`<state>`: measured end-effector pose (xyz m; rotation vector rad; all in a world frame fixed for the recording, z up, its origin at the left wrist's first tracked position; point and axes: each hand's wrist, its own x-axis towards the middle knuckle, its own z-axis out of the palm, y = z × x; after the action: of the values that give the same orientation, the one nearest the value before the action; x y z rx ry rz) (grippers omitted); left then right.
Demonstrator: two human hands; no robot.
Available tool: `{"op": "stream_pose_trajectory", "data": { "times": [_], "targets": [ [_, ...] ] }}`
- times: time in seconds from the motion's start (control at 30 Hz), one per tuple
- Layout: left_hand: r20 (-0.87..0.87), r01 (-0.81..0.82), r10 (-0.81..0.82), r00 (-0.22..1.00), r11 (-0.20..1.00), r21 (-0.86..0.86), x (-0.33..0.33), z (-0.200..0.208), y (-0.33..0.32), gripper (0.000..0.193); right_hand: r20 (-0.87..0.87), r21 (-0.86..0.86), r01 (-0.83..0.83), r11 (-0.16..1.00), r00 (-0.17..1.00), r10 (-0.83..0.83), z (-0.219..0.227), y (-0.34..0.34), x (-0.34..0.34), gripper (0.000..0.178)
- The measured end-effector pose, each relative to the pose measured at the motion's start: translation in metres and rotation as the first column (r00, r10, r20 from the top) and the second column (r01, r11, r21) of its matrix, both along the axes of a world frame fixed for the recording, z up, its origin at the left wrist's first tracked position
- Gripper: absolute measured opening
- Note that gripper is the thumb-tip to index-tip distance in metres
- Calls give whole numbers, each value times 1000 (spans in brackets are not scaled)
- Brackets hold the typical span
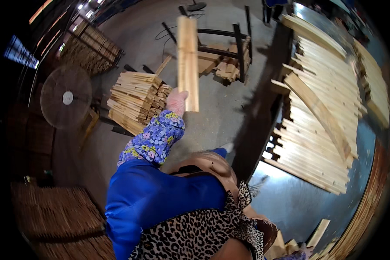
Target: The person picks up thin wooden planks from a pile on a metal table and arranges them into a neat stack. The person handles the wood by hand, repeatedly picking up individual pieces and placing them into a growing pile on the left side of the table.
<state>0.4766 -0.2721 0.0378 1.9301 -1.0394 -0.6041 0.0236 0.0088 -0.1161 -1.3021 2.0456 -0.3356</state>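
My left hand, its arm in a flowered sleeve cover stretched out ahead, grips a flat wooden board near its closer end. The board points away from me, held above the floor. My right hand shows only in part at the lower right edge, close to some short wooden pieces on the metal table. Its fingers are too small and blurred to read. Left of the board, a stack of wooden strips rests on a low dark stand.
Rows of pale strips cover much of the table to my right, one curved-looking board lying across them. A round fan stands at left. Ahead is a dark metal frame beside more wood. Brown stacked wood sits lower left.
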Motion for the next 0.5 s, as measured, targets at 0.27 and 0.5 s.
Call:
{"op": "stream_pose_trajectory", "data": {
  "times": [0.27,0.5],
  "targets": [
    [780,-566,-170,602,598,567,279,-75,67,26,-8,141,-195,971,980,198,-10,-117,27,68],
    [712,-527,-316,627,502,686,313,4,93,30,-163,302,160,940,980,-114,6,-105,-54,66]
  ]
}}
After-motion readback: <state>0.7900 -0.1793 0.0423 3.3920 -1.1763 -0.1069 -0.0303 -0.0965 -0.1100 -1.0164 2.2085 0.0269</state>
